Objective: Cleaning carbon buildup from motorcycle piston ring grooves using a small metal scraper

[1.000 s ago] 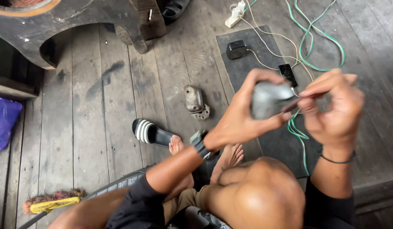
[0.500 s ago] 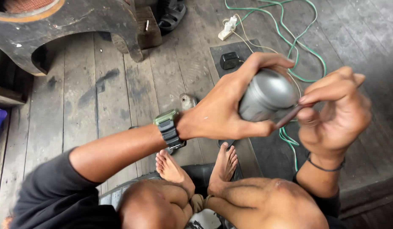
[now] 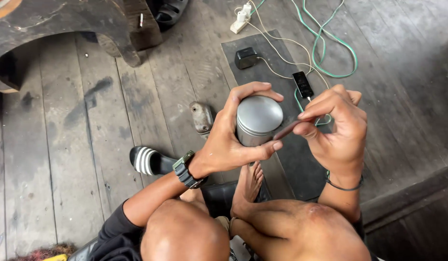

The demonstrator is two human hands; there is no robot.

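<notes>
Landmark: the grey metal cylinder point(image 3: 257, 121), held above the knees, over the plank floor point(image 3: 64, 145).

Left hand point(image 3: 228, 140) — wrapped round the side wall of the cylinder, thumb under its lower edge, fingers curled over the far rim; closed firmly on it. Flat top face turned toward the camera. A dark wristwatch point(image 3: 187, 170) sits on that wrist.

Right hand point(image 3: 337, 130) — just right of the cylinder, fingers pinched on a thin brownish strip point(image 3: 287, 129) whose free end touches the cylinder's right edge. Whether the strip is abrasive paper or a blade, I cannot tell.

Handling, judged: the cylinder looks to be solid-walled metal, stiff, probably fairly heavy for its bulk, with a smooth matte surface that may slip in a loose grip. The side wall is the best hold, as now — the grooved band near the top should give some purchase. The strip looks light and slightly flexible; a pinch at its near end suits it.

Beyond the cylinder: a dark mat point(image 3: 262, 53) with a small black box point(image 3: 245, 57), a phone point(image 3: 302, 83), green and white cables point(image 3: 330, 43). Left of it, on the floor: a small metal casting point(image 3: 202, 117) and a striped sandal point(image 3: 149, 161).
</notes>
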